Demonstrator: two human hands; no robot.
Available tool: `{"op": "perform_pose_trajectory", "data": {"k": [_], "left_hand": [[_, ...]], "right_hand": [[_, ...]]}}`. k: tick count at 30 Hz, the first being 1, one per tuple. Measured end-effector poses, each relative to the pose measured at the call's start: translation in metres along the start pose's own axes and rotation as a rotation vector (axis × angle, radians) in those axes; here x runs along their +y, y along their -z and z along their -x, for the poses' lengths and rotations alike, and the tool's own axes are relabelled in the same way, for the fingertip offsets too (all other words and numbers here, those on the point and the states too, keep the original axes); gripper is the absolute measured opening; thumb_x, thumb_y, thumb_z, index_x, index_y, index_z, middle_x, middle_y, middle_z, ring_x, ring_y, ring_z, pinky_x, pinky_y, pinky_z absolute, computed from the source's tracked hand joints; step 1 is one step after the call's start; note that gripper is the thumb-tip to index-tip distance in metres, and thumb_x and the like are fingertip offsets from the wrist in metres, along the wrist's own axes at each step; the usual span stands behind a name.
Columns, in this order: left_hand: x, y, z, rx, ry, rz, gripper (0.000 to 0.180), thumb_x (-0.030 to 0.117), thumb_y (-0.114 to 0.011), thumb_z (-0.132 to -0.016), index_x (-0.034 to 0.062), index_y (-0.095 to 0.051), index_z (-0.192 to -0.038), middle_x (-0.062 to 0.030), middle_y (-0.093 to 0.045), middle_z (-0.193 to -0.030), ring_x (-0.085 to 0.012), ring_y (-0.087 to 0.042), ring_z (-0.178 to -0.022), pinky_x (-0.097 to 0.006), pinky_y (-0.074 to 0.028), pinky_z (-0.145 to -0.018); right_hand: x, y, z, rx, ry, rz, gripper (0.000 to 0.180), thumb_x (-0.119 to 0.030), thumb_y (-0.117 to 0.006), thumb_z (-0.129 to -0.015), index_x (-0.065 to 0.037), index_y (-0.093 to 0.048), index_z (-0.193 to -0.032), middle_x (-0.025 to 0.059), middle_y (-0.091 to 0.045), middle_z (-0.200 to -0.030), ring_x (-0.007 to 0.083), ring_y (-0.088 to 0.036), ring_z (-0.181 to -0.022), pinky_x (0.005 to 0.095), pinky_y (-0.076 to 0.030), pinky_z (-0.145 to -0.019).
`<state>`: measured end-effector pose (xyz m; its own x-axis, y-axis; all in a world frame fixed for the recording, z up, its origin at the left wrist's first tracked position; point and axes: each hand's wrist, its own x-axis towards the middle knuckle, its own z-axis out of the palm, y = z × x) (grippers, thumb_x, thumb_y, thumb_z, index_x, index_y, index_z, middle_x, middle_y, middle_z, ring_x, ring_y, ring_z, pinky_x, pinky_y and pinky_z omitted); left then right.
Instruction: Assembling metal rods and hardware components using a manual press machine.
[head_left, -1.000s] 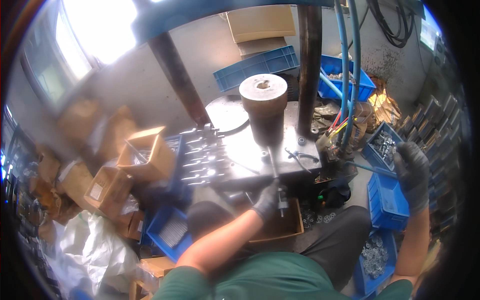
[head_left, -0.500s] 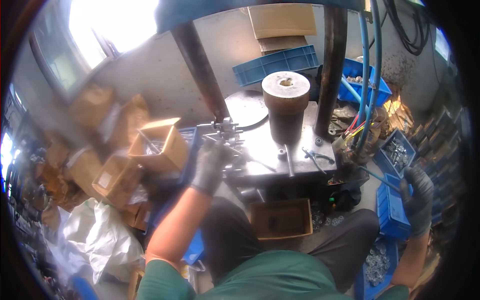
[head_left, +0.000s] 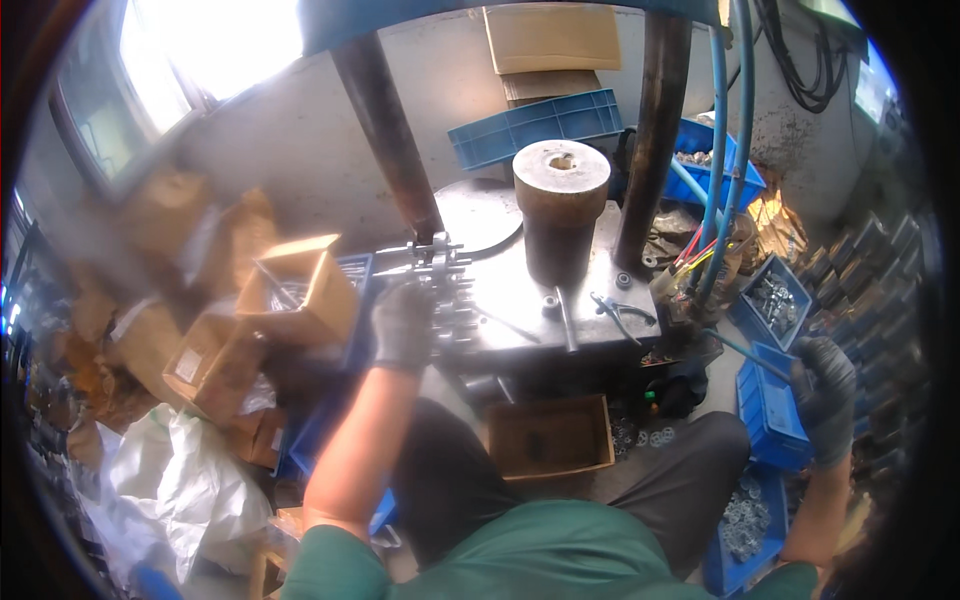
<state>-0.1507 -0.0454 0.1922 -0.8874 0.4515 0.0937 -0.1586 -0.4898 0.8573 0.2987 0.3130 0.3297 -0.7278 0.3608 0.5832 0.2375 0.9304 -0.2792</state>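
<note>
Okay, head view, the only one: my gloved left hand (head_left: 400,325) is left of centre in the frame, at the near left end of the row of shafted metal parts (head_left: 452,300). Fingers blurred; can't tell how far open they are or whether they're clamped on a part. My gloved right hand (head_left: 828,405) is at the right edge of the frame, beside a blue bin (head_left: 772,425), fingers pointing up and bent. The end of a pale blue bar (head_left: 750,355) comes just beside its thumb; can't tell if I'm gripping it.

Metal parts sit along the left edge of the steel table (head_left: 490,285), mid-left of the frame. Shafts lie flat, long axes roughly left-right across the frame, thin ends pointing left.

Versus half a second ago: left hand has slid slightly left off the row, so more parts show. A second ago it was lower centre, holding a shafted part over the cardboard box (head_left: 550,440), which is now uncovered. Right hand has stayed by the bins.
</note>
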Motion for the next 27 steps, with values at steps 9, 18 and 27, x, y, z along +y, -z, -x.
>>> {"op": "perform_pose_trajectory", "data": {"k": [9, 18, 27], "left_hand": [[-0.087, -0.083, 0.061, -0.186, -0.652, -1.608, 0.037, 0.015, -0.067, -0.086, 0.0031, -0.066, -0.122, -0.0235, -0.065, -0.12, -0.0427, -0.059, -0.121, -0.051, -0.05, -0.102], [-0.119, -0.065, 0.061, -0.189, -0.465, -1.678, 0.019, 0.009, -0.069, -0.075, 0.0071, -0.07, -0.094, -0.0157, -0.063, -0.101, -0.0382, -0.059, -0.101, -0.052, -0.05, -0.085], [-0.101, -0.073, 0.088, -0.108, -0.653, -1.177, 0.035, -0.001, -0.071, -0.073, 0.0102, -0.069, -0.106, -0.0129, -0.061, -0.094, -0.0373, -0.058, -0.095, -0.051, -0.051, -0.083]], "right_hand": [[-0.102, -0.019, 0.008, -0.198, 0.405, 0.134, 0.036, -0.014, -0.077, -0.075, -0.005, -0.068, -0.108, 0.0136, -0.069, -0.101, 0.0339, -0.067, -0.09, 0.0459, -0.053, -0.086], [-0.131, -0.202, -0.077, -0.344, 0.605, 0.061, 0.012, -0.012, -0.066, -0.087, -0.009, -0.07, -0.098, 0.0073, -0.071, -0.097, 0.0306, -0.068, -0.088, 0.0441, -0.055, -0.082], [-0.108, -0.359, -0.123, -0.599, 0.257, -0.099, 0.017, -0.017, -0.067, -0.088, -0.008, -0.071, -0.102, 0.0133, -0.072, -0.105, 0.0343, -0.073, -0.094, 0.0459, -0.058, -0.081]]}}
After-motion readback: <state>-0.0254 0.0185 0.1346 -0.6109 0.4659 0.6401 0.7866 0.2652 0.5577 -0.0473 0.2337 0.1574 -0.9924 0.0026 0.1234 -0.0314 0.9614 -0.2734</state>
